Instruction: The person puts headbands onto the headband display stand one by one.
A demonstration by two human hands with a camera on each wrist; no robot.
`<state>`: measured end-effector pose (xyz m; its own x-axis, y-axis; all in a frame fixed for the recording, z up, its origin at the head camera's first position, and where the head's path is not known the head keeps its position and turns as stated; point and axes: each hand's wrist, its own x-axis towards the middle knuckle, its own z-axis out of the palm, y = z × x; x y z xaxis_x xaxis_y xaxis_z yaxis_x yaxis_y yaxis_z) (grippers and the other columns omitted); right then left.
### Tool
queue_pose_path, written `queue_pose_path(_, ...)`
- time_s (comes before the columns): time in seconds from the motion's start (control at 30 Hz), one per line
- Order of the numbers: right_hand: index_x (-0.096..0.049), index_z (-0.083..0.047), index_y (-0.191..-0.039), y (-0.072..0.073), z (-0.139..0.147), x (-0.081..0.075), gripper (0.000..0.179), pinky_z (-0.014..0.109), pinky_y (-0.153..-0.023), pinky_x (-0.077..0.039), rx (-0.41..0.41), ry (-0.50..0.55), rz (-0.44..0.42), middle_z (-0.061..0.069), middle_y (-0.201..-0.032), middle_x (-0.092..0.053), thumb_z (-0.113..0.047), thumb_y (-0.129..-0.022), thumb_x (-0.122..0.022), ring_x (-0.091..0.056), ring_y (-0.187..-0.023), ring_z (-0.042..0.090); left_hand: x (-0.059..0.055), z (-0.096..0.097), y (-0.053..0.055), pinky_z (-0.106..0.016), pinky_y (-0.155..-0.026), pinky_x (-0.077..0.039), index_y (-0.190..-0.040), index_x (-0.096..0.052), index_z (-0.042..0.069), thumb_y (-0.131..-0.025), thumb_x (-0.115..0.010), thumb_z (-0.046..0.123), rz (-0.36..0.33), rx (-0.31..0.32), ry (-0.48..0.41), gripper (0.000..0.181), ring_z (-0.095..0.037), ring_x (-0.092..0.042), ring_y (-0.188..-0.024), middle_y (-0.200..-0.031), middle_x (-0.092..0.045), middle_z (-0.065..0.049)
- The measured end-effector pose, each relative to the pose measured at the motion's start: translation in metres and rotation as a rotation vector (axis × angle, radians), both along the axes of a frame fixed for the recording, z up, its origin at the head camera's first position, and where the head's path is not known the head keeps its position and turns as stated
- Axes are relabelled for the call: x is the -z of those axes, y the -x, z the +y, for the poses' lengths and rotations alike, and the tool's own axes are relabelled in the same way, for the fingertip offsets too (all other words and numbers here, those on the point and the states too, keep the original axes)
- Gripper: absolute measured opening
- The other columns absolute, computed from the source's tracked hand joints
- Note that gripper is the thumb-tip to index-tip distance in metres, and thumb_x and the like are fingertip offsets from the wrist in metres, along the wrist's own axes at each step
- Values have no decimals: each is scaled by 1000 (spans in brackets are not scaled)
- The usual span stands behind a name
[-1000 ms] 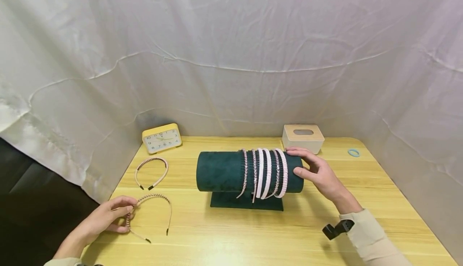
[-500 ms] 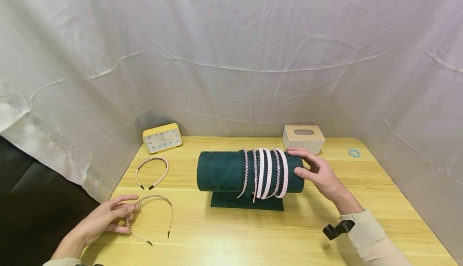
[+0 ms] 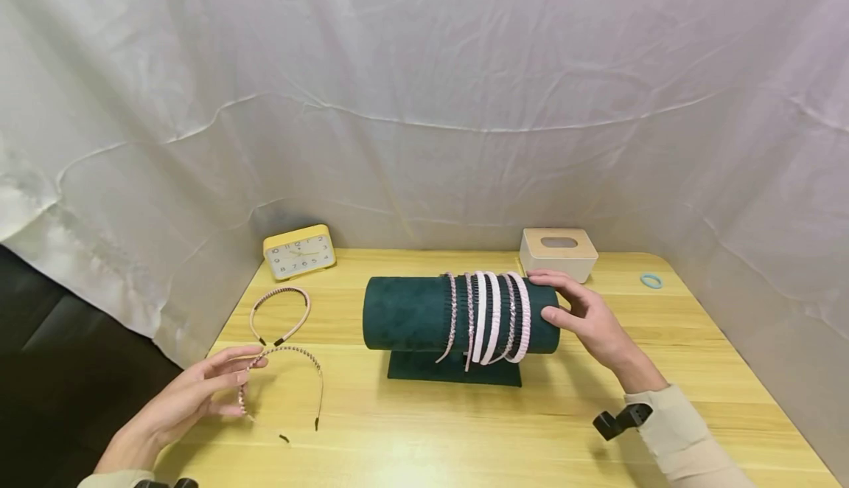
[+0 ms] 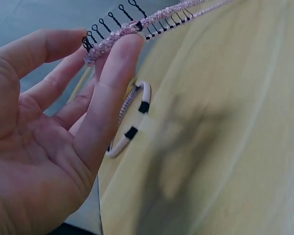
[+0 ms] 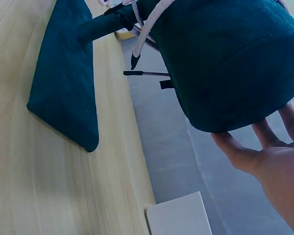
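Observation:
My left hand (image 3: 189, 399) pinches a thin pink braided headband (image 3: 287, 349) near one side. In the left wrist view, black wire comb teeth line this headband (image 4: 118, 37), between thumb and fingers. Behind it another pink headband (image 3: 307, 312) with black tips lies on the table. A dark green velvet display roll (image 3: 404, 312) stands on a flat base, with several pink and white headbands (image 3: 494, 318) fitted over its right half. At the roll's right end, my right hand (image 3: 590, 326) grips it, thumb in front and fingers on top. In the right wrist view, fingertips touch the end's rim.
A yellow alarm clock (image 3: 300, 253) stands at the back left of the wooden table (image 3: 371, 429). Behind the roll's right end is a white tissue box (image 3: 557, 263) with a wooden lid. A small blue ring (image 3: 651, 281) lies at the far right. Pale curtains surround the table.
The left hand has lifted the pinched headband a little, away from me and slightly to the right. The right hand stays on the roll's end.

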<state>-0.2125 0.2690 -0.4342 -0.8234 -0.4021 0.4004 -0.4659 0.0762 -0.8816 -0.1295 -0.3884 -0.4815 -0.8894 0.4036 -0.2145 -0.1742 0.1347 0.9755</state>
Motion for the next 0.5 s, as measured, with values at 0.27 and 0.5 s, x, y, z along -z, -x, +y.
queue_pose_path(0.27, -57, 3, -151, 1, 1, 0, 48, 19, -112, -49, 1, -3, 3, 12, -164, -50, 9, -103, -60, -48, -149, 9, -15, 19, 2, -45, -91, -64, -156, -54, 11, -114, -50, 8, 110, -46, -3, 42, -9, -61, -114, -145, -61, 15)
queue_pose_path(0.5, -57, 3, -151, 1, 0, 0, 48, 19, -111, -49, 8, -6, 4, 9, -163, -51, 9, -103, -61, -49, -148, 9, -31, 42, 7, -37, -83, -65, -153, -55, 2, -113, -52, 4, 193, -48, -24, 40, -5, -65, -100, -144, -62, 8)
